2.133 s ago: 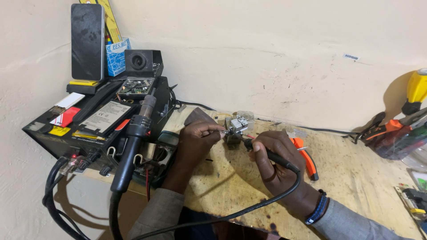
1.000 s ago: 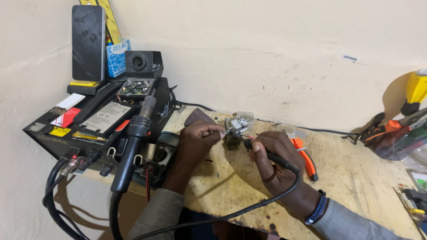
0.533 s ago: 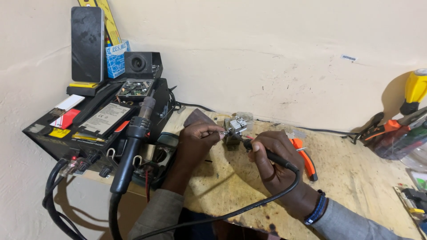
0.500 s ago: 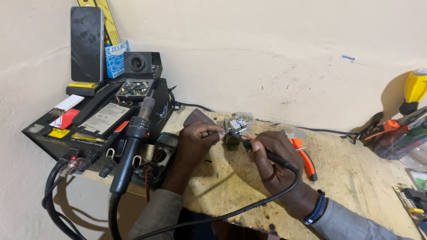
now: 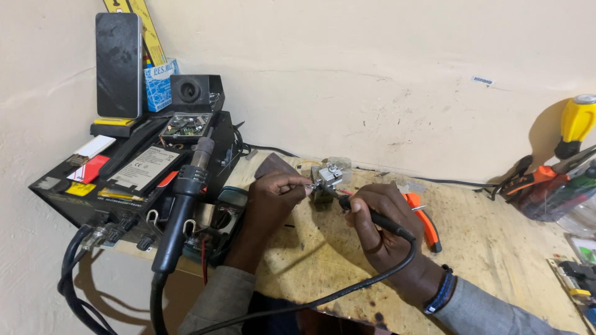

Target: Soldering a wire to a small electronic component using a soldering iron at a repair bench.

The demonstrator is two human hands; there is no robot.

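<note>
A cream plastered wall point(image 5: 372, 68) backs a scuffed plywood desk point(image 5: 496, 242) marked with dark burns and stains; at the middle of the desk, close to the wall, sits a small metal component point(image 5: 327, 177), grey and boxy, raised a little above the board on something dark beneath it; the left hand point(image 5: 273, 198) is curled beside it with fingertips pinched together on a thin wire or lead at the component's left edge, though what exactly it pinches is too small to tell; the right hand point(image 5: 375, 217) is closed like a pen grip around a black soldering iron point(image 5: 372, 217), whose tip meets the component from the right; the iron's black cable point(image 5: 347, 291) loops off the handle, down past the wrist and toward the near edge of the desk; the right wrist wears a dark blue band point(image 5: 439, 290) above a grey sleeve.

Just beyond the right hand lie orange-handled pliers point(image 5: 424, 220), flat on the desk; to the left of the left hand stands a black rework station point(image 5: 105, 186) with a hot-air handle point(image 5: 183, 205) resting upright at its front and thick cables hanging off the desk edge; on top of the station lean a dark phone point(image 5: 118, 65), a small blue box point(image 5: 160, 84) and a black camera-like cube point(image 5: 194, 92); at the far right, against the wall, sits a cluster of tools with a yellow-handled screwdriver point(image 5: 577, 124) and orange-gripped cutters point(image 5: 534, 177).
</note>
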